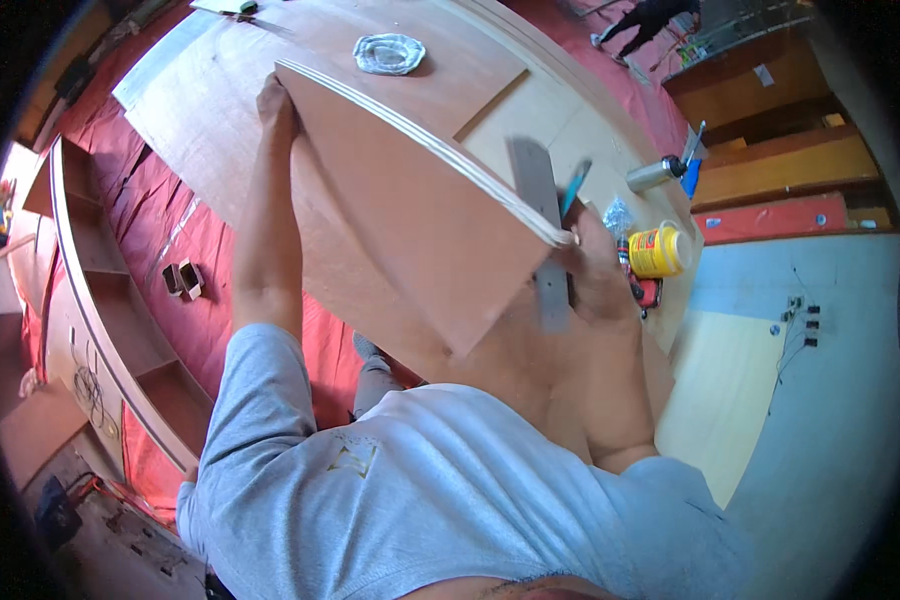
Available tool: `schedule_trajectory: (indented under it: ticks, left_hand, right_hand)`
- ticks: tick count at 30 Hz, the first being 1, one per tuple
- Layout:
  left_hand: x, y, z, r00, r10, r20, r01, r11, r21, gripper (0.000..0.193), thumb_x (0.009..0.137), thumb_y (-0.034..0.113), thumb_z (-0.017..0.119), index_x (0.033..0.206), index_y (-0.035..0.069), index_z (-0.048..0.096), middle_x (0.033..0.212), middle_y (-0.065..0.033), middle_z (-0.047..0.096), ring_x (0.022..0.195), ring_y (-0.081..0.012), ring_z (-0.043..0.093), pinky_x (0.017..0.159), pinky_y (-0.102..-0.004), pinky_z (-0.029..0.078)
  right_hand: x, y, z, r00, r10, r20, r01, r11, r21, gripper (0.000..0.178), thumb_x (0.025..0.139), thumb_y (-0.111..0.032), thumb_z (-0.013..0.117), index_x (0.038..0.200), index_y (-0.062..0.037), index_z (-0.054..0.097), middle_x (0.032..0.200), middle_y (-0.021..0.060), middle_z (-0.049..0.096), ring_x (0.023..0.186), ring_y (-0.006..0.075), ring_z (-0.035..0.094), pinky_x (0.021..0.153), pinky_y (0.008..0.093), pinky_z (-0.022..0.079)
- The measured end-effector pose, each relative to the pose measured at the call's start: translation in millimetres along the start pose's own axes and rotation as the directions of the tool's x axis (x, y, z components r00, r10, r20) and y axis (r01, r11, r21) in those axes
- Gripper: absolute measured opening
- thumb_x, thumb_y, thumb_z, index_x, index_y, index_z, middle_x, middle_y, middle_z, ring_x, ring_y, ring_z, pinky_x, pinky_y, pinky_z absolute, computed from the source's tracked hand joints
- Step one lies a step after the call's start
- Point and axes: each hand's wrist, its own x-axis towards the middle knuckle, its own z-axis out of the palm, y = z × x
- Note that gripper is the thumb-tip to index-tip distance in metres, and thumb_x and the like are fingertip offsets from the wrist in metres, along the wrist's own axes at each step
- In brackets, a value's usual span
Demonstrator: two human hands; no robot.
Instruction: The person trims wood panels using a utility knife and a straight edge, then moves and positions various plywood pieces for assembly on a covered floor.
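Note:
Several thin brown wooden panels (410,190) with pale edges are stacked together and tilted up in front of me. My left hand (277,108) is closed around their far left corner. At the near right corner, my right hand (598,262) is closed, with the panel edges against its fingers. A grey flat straightedge (538,185), smeared by motion, passes beside that hand and behind the panel corner. A slim teal pen-like tool (576,183) sticks up from the right hand; its exact kind is unclear. Some right-hand fingers are hidden.
A wide wooden worktop (200,120) carries a crumpled clear plastic dish (389,54), a yellow tub (658,250) and a silver bottle (654,175). A long wooden shelf unit (110,290) stands left on red floor sheeting (195,240). Another person (653,22) is at the far right.

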Motion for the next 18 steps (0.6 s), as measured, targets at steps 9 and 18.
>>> schedule_trajectory:
  ticks: [9,18]
  left_hand:
    - [-76.6,6.1,34.9,0.963,0.015,-0.27,0.078,0.941,0.33,0.058,0.093,0.042,0.047,0.094,-0.01,0.072,0.106,-0.0335,0.071,0.096,-0.0478,0.068,0.089,-0.0488,0.049]
    - [-128.5,11.7,19.0,0.991,-0.016,-0.132,-0.002,0.991,-0.135,0.045,0.096,0.029,0.051,0.085,-0.01,0.071,0.076,-0.0131,0.069,0.072,-0.0229,0.06,0.07,-0.0407,0.048]
  right_hand:
    - [-54.0,26.1,-153.9,0.904,0.304,-0.3,-0.339,0.938,-0.072,0.044,0.101,-0.034,0.067,0.121,0.0053,0.06,0.086,0.0083,0.069,0.062,0.0146,0.065,0.056,0.0286,0.055]
    - [-9.4,-28.6,-92.4,0.987,0.035,-0.157,-0.096,0.909,-0.405,0.041,0.099,-0.034,0.069,0.119,0.0015,0.061,0.094,0.0087,0.072,0.069,0.0118,0.066,0.058,0.0272,0.055]
